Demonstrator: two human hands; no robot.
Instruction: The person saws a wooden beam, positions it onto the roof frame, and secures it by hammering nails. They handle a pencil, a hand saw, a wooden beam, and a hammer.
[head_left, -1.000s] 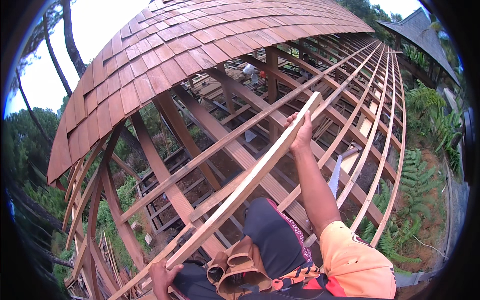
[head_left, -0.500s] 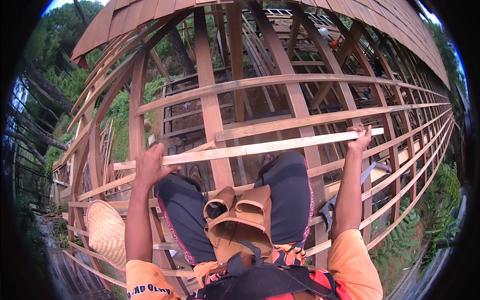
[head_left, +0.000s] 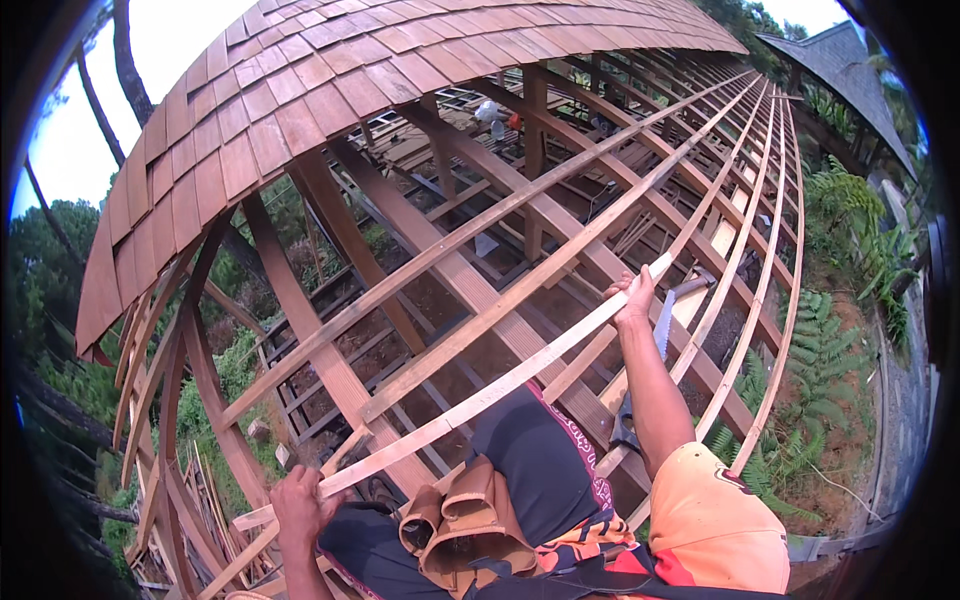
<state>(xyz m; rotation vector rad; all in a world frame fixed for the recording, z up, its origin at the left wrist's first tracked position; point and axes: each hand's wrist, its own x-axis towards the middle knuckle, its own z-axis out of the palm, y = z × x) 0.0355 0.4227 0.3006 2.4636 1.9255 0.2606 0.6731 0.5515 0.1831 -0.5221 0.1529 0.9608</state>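
Note:
A long pale wooden batten is held between my hands, slanting from lower left to upper right across the rafters. My left hand is closed around its near left end. Close to its far right end, the fingers of my right hand are wrapped around it. Just above lies another batten, running across the rafters. Beside my right forearm, a handsaw rests on the framing. A brown tool pouch hangs at my waist between my legs.
Reddish wooden shingles cover the roof above the open framework. Gaps between rafters and battens drop to the ground below. A person in a white helmet is inside the structure. Ferns and a paved path lie at the right.
My view has swung toward the right and up the roof, so more shingles show. The batten, level before, now slants across the view, still in both hands.

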